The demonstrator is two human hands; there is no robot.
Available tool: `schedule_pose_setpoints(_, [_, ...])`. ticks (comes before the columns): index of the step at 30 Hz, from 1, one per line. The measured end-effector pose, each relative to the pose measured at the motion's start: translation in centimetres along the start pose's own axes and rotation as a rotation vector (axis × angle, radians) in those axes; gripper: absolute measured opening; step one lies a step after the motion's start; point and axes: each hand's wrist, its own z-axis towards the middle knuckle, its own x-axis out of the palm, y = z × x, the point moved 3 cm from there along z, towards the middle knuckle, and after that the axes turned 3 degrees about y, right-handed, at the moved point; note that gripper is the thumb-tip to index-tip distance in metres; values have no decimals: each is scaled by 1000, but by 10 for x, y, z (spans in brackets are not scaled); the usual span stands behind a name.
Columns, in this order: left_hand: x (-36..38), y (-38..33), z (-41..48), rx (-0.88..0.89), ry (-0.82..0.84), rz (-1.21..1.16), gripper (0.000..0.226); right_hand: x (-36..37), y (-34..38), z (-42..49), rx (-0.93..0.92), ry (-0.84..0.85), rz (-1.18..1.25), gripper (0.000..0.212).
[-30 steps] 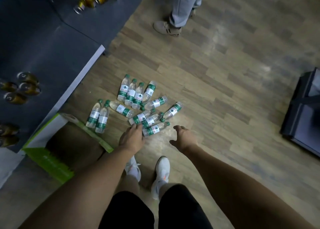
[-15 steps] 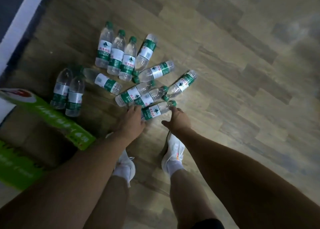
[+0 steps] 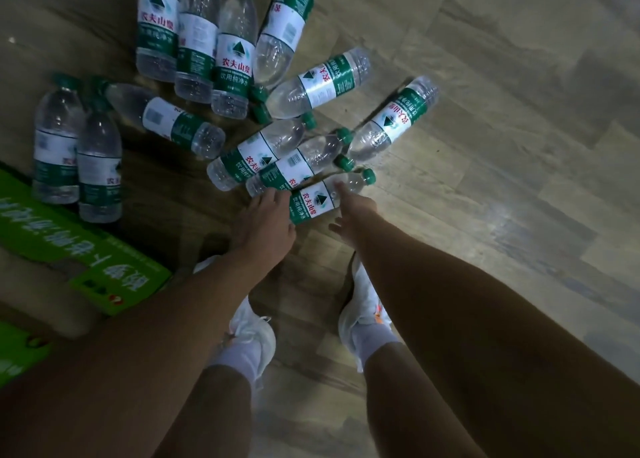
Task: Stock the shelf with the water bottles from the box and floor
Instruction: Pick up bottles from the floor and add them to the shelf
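Okay, left hand (image 3: 266, 227) has its fingers out fairly straight, tips touching the base end of the nearest bottle (image 3: 310, 201). Right hand (image 3: 350, 212) is spread, a finger laid on that bottle's shoulder near the cap, thumb apart below. The bottle lies on the wood floor (image 3: 485, 152), touching the other bottles (image 3: 228, 66) scattered beyond. Green box (image 3: 86, 255) sits left.
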Motion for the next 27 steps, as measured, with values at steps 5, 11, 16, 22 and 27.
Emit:
schedule_pose_setpoints(5, [12,7,13,12,23,63,52,18,4,35,16,12,68,62])
schedule_pose_setpoints(11, [20,18,14,10,40,36,49,32,-6,117,-5,-42,31,46])
schedule_pose_setpoints(16, [16,27,8,-5,45,6,48,27,6,48,-39,-45,50,32])
schedule_pose_setpoints(22, [5,22,-14,-43,67,-51,59,13,7,7,-76,-77,-53,34])
schedule_pose_setpoints(27, [-12,10,-43,-81,91,-137,68,7,3,-42,-158,-55,-110,41])
